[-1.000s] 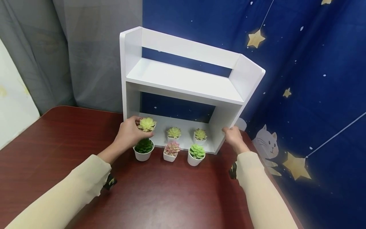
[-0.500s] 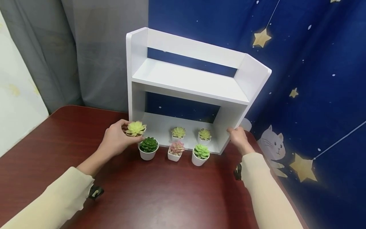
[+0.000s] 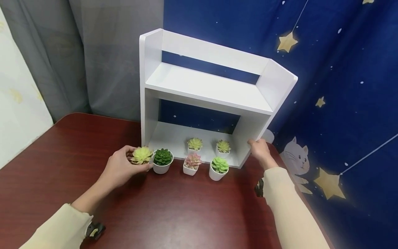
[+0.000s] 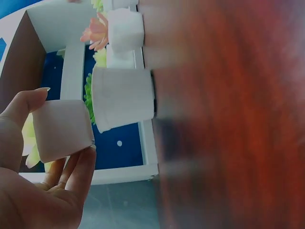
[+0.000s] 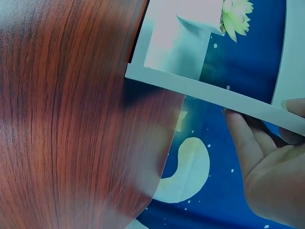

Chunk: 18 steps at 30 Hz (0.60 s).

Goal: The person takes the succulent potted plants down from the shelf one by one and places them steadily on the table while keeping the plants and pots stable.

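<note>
In my left hand (image 3: 119,166) is a potted succulent (image 3: 142,155) with pale yellow-green leaves, pinched between thumb and fingers. Its white square pot (image 4: 64,130) hangs above the tabletop in the left wrist view. Just right of it stands a dark green succulent (image 3: 163,157) in a round white pot. My right hand (image 3: 259,150) grips the right side panel (image 5: 205,93) of the white shelf (image 3: 205,81), thumb on one face and fingers on the other. On the lower shelf board sit two yellow-green succulents, one (image 3: 195,144) mid-board and one (image 3: 223,146) towards the right.
A pink succulent (image 3: 192,164) and a bright green succulent (image 3: 219,168) stand on the red-brown table (image 3: 174,211) before the shelf. Behind hang a grey curtain (image 3: 121,58) and a blue star-patterned curtain (image 3: 329,62). The table's right edge runs close past my right arm.
My left hand has drawn the pale yellow-green succulent left and down, away from the shelf front to beside the dark green one. My right hand keeps its grip on the panel. The view has shifted slightly.
</note>
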Available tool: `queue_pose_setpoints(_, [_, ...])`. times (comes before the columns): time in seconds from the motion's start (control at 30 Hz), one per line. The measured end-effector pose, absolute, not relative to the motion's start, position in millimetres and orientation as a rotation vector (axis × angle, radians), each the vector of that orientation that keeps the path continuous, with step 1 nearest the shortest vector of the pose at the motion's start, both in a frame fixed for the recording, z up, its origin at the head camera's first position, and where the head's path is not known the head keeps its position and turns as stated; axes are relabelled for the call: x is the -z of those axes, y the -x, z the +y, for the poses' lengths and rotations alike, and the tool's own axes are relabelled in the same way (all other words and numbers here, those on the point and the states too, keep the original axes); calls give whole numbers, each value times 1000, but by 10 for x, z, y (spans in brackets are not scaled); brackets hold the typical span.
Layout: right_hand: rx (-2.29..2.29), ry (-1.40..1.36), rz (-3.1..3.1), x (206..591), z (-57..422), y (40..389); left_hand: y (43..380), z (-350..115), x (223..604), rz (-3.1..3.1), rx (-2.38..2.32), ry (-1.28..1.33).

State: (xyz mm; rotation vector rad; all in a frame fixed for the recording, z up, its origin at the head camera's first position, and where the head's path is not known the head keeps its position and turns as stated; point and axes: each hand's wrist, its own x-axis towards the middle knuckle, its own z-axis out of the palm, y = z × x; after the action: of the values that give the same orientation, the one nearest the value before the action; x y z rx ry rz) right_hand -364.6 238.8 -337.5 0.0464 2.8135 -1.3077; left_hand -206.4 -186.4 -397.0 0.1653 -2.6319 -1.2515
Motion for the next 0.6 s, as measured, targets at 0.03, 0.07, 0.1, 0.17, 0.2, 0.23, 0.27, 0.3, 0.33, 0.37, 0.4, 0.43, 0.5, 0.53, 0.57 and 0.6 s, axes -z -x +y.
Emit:
queue_pose_setpoints(0.03, [1310, -45, 2812, 3378, 2390, 3647, 2044, -1852, 3984, -2632, 1264, -160])
queue_pose_setpoints(0.07, [1310, -49, 2810, 3383, 2393, 3650, 2024, -1838, 3999, -2634, 1278, -151])
queue_pose_setpoints(0.1, [1309, -51, 2811, 3385, 2394, 3651, 2008, -1823, 4014, -2633, 1288, -140])
queue_pose_setpoints(0.17, [1312, -54, 2810, 3383, 2398, 3651, 1975, -1794, 4038, -2637, 1317, -106])
queue_pose_setpoints(0.2, [1316, -59, 2808, 3381, 2400, 3652, 1962, -1779, 4051, -2645, 1327, -87])
queue_pose_setpoints(0.23, [1318, -62, 2807, 3380, 2401, 3651, 1949, -1764, 4062, -2657, 1335, -69])
queue_pose_setpoints(0.27, [1321, -64, 2805, 3380, 2402, 3650, 1941, -1749, 4075, -2675, 1339, -49])
queue_pose_setpoints(0.3, [1326, -62, 2802, 3379, 2403, 3648, 1935, -1735, 4088, -2694, 1339, -27])
queue_pose_setpoints(0.33, [1332, -61, 2800, 3379, 2403, 3647, 1930, -1722, 4100, -2716, 1343, -3])
queue_pose_setpoints(0.37, [1341, -61, 2796, 3381, 2405, 3648, 1927, -1708, 4110, -2736, 1347, 19])
queue_pose_setpoints(0.4, [1347, -59, 2793, 3383, 2406, 3647, 1927, -1694, 4122, -2754, 1348, 39])
queue_pose_setpoints(0.43, [1351, -57, 2792, 3385, 2406, 3646, 1927, -1679, 4131, -2769, 1354, 58])
queue_pose_setpoints(0.5, [1359, -50, 2789, 3390, 2406, 3644, 1926, -1646, 4147, -2790, 1374, 92])
queue_pose_setpoints(0.53, [1359, -47, 2788, 3392, 2405, 3642, 1924, -1629, 4152, -2797, 1386, 105])
queue_pose_setpoints(0.57, [1356, -46, 2790, 3393, 2403, 3641, 1922, -1611, 4157, -2803, 1395, 112])
queue_pose_setpoints(0.6, [1351, -43, 2792, 3394, 2401, 3638, 1921, -1594, 4162, -2807, 1403, 117])
